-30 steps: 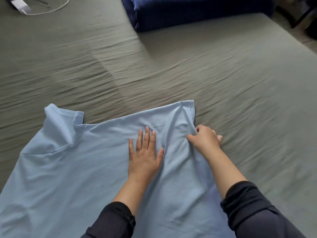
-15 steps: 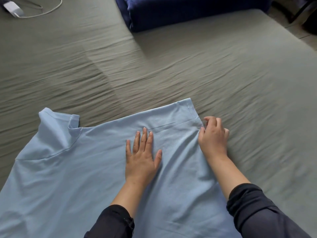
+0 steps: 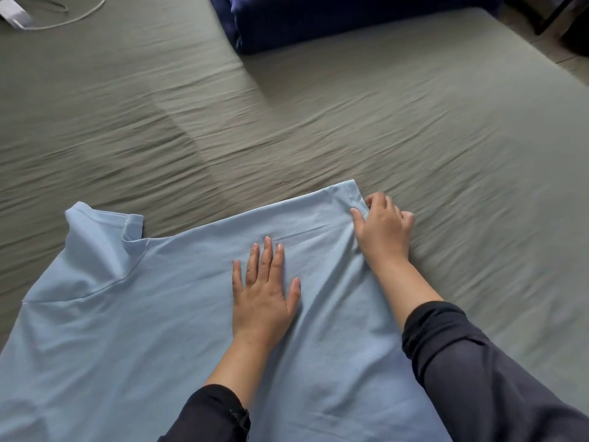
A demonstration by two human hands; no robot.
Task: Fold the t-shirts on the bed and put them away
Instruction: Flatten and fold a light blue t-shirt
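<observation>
Two hands are on the pale blue cotton t-shirt, which lies spread across the near part of the grey-green sheeted bed. Your left hand lies flat on the cloth, fingers straight and a little apart, palm pressing down. Your right hand sits just beside it to the right, at the shirt's right edge below the far corner, fingers curled and thumb pinching the hem there. The cloth between the two hands runs in soft ridges toward your right wrist.

Beyond your fingertips the shirt's far edge runs from the corner by your right hand leftward to a short sleeve, well to the left of your left hand, its cuff lying folded over. Past that edge the sheet is wrinkled and bare for a long way, and to the right of your right hand it stretches to the mattress edge.

Far ahead of your right hand lies a dark navy folded blanket. Far ahead and left of your left hand, a white cable with a white plug block rests on the sheet. Dark sleeves cover both forearms.
</observation>
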